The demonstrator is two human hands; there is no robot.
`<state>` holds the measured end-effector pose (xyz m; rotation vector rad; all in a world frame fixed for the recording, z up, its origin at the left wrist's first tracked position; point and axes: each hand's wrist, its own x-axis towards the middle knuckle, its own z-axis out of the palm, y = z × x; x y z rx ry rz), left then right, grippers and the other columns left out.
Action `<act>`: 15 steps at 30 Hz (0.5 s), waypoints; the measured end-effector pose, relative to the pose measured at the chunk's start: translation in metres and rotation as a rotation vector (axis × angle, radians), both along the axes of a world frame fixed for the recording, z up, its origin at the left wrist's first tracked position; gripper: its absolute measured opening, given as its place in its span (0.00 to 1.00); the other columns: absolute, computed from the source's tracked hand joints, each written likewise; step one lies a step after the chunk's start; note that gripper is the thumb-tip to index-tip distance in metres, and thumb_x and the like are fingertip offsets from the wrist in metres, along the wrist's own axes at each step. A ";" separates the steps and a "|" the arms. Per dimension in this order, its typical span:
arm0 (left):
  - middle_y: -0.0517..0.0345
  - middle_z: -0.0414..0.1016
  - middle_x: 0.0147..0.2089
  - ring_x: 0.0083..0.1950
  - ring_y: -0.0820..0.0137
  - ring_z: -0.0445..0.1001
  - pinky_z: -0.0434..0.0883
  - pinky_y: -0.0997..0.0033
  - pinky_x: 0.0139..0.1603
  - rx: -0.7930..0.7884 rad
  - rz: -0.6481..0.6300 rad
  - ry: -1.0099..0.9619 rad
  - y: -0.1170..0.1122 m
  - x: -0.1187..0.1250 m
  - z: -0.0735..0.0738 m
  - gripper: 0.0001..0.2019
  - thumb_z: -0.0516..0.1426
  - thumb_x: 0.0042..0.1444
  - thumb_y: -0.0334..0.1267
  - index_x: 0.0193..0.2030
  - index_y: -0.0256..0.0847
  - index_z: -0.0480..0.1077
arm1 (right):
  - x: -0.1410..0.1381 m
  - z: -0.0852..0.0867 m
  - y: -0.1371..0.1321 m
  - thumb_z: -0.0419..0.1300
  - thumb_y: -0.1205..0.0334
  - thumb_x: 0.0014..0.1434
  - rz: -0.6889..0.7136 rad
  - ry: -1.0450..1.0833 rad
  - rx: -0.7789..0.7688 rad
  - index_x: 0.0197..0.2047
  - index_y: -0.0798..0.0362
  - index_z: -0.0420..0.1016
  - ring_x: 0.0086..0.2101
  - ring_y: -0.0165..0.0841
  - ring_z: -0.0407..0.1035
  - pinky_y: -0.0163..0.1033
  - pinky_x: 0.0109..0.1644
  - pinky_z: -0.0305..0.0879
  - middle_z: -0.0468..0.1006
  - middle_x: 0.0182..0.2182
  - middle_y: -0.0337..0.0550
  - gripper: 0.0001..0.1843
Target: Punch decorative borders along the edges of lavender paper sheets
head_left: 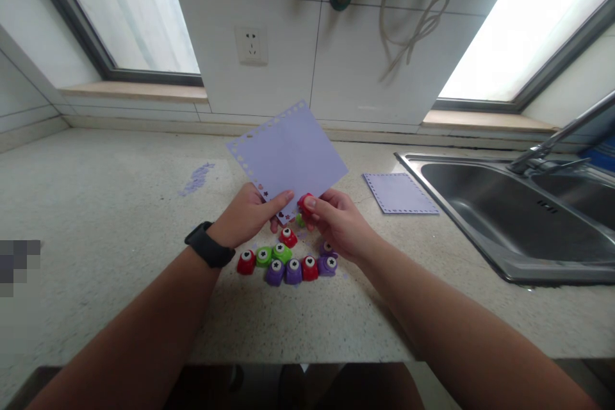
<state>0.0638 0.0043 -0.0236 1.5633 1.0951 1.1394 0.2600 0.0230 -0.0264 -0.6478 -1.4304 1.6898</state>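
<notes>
A sheet of lilac paper (293,147) is held up at a tilt over the counter. Small shaped holes run along its left and upper edges and near its lower corner. My left hand (250,214) grips the sheet by its lower left edge, thumb on top. Between the thumb and fingers of my right hand (343,218) is a red craft punch (304,204), at the sheet's lower right edge. Whether the paper sits in its slot I cannot tell. Below both hands, several red, green and purple craft punches (293,271) stand on the counter, shape marks on their white buttons.
A stack of lilac paper (401,193) with punched edges lies to the right, beside the steel sink (461,205) and its faucet (533,157). Lilac paper scraps (198,179) lie at left on the speckled counter (120,205). A tiled wall with a socket (251,45) stands behind.
</notes>
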 end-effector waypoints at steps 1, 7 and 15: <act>0.61 0.75 0.22 0.18 0.75 0.69 0.69 0.77 0.19 0.000 -0.001 -0.002 0.000 0.000 0.000 0.16 0.61 0.61 0.48 0.29 0.37 0.74 | 0.000 0.000 0.000 0.69 0.48 0.57 -0.002 -0.004 -0.001 0.32 0.51 0.74 0.27 0.31 0.62 0.39 0.32 0.60 0.71 0.28 0.40 0.16; 0.61 0.75 0.22 0.18 0.75 0.69 0.69 0.77 0.19 0.000 -0.007 -0.010 -0.001 0.001 0.003 0.16 0.61 0.61 0.48 0.29 0.37 0.74 | -0.001 -0.001 0.000 0.69 0.49 0.57 -0.006 0.023 0.004 0.33 0.52 0.74 0.27 0.30 0.63 0.38 0.31 0.60 0.72 0.28 0.40 0.15; 0.61 0.75 0.22 0.18 0.76 0.69 0.69 0.77 0.19 0.011 -0.011 -0.012 -0.001 0.001 0.003 0.16 0.60 0.62 0.47 0.29 0.37 0.73 | -0.002 0.000 0.001 0.69 0.51 0.58 -0.001 0.041 -0.011 0.33 0.52 0.74 0.26 0.29 0.63 0.38 0.30 0.60 0.72 0.27 0.39 0.14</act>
